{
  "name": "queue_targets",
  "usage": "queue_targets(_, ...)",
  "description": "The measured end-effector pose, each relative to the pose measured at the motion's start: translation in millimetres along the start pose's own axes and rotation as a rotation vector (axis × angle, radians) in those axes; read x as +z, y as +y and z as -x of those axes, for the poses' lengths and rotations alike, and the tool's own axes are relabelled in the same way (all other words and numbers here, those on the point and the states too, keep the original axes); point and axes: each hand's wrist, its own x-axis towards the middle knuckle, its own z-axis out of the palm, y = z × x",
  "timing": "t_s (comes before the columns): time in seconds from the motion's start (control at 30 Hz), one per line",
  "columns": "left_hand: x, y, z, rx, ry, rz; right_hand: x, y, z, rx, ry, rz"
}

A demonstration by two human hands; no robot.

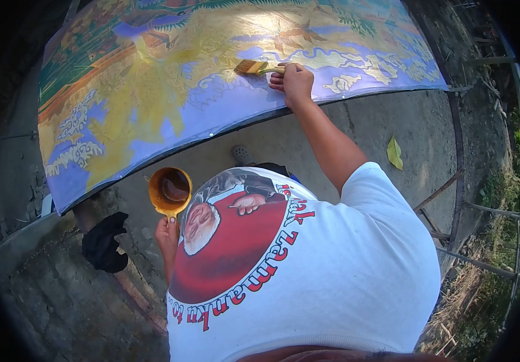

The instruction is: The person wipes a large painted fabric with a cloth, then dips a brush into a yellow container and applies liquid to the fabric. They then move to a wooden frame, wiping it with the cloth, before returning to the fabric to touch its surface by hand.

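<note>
My right hand is closed around the handle of a wide paintbrush, whose bristles point left and lie on or just over the painted cloth. The cloth is stretched out with violet, yellow, green and orange patterns, and a wet yellow patch spreads over its left half. Low at the left, my left hand grips the handle of a yellow-orange dipper. Brownish liquid sits inside the dipper, which is held apart from the cloth's near edge.
A black cloth hangs over a bar at the lower left. On the concrete ground lies a yellow-green leaf. Poles and thin rails stand along the right, with plants beyond. A grey shoe shows below the cloth's edge.
</note>
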Motion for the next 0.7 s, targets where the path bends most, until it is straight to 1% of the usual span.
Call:
queue_targets(0.07,-2,-3,1,0.008,-0.004,-0.018,16,3,-3,0.006,-0.001,-0.022)
queue_targets(0.13,-5,-7,1,-0.054,-0.019,0.036,30,7,-9,0.018,-0.011,-0.059)
queue_targets(0.17,-7,-11,0,-0.05,-0.021,0.031,30,7,-7,0.016,-0.01,-0.065)
queue_targets(0.23,-13,-21,-3,-0.051,0.005,0.028,28,6,-2,-0.001,-0.106,0.065)
queue_targets(0.27,-14,-20,-3,-0.049,0.005,0.028,23,3,6,-0.003,-0.107,0.064)
queue_targets(0.33,-14,-16,-1,-0.029,-0.017,0.06,8,-10,22,0.011,-0.186,0.194)
queue_targets(0.37,-12,-14,2,-0.026,-0.009,0.064,5,-11,18,0.009,-0.194,0.194)
queue_targets(0.43,-8,-7,3,0.033,-0.009,-0.008,3,-4,3,0.003,-0.145,0.105)
queue_targets(0.47,-6,-4,3,0.035,-0.007,-0.01,11,5,-7,-0.019,-0.147,0.025)
queue_targets(0.53,-2,2,4,0.0,-0.019,0.006,45,16,-16,0.0,-0.158,-0.002)
queue_targets(0.6,-1,3,3,0.016,-0.021,-0.01,78,25,-7,0.022,-0.178,-0.03)
queue_targets(0.67,-2,1,4,0.034,-0.023,-0.024,103,28,4,0.097,-0.359,0.098)
queue_targets(0.7,-3,0,3,0.036,-0.031,-0.026,107,23,5,0.094,-0.369,0.094)
